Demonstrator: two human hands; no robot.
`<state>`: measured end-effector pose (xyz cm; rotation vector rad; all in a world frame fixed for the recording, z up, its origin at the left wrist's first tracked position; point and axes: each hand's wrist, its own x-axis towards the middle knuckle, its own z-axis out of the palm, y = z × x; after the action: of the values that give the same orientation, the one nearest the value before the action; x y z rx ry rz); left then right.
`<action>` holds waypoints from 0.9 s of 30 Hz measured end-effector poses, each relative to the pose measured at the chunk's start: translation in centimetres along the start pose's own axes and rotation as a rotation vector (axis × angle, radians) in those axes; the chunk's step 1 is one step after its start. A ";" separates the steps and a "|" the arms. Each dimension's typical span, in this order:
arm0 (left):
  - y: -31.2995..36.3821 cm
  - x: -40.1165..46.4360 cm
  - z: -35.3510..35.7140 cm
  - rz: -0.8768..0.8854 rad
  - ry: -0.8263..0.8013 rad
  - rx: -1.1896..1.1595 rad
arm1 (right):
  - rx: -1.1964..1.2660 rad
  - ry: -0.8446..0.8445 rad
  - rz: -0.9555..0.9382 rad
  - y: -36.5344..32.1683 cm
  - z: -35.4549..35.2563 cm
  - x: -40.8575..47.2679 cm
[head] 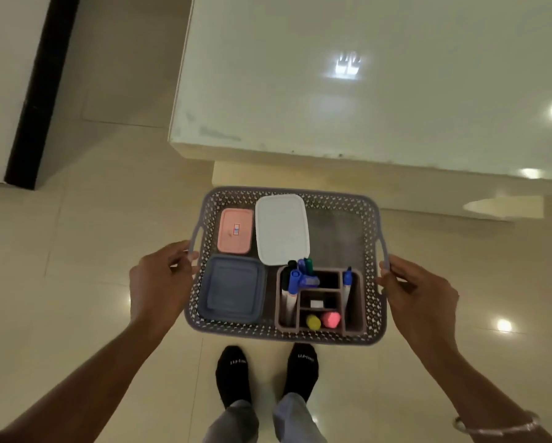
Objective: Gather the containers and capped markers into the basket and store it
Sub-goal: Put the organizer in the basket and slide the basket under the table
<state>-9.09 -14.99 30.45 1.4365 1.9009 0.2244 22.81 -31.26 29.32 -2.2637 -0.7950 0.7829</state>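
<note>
I hold a grey-purple lattice basket [372,219] in the air above the floor, in front of my feet. My left hand [159,279] grips its left handle and my right hand [418,295] grips its right handle. Inside lie a pink-lidded container [235,231], a white-lidded container [282,228] and a blue-lidded container [231,289]. A brown divided organiser [356,302] sits in the basket's near right corner, holding several capped markers [295,279], a yellow highlighter [313,321] and a pink highlighter [330,319].
A large glossy white table [380,78] stands just beyond the basket, its near edge above it. The floor is shiny beige tile [76,251]. A white wall with a black vertical strip [41,91] is at the far left. My feet in black socks [268,375] are below the basket.
</note>
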 end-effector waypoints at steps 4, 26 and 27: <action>-6.5 5.4 5.0 0.034 0.010 0.000 | 0.050 -0.010 0.020 6.1 8.6 2.0; -1.0 42.1 21.1 0.259 0.206 -0.257 | -0.050 0.265 -0.252 8.4 25.3 37.6; -0.6 42.7 21.3 0.244 0.190 -0.287 | -0.030 0.266 -0.227 8.4 25.2 38.5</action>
<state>-0.63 16.83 -4.04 1.4855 1.7491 0.7426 33.12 -1.29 -5.07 -2.1944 -0.9183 0.3589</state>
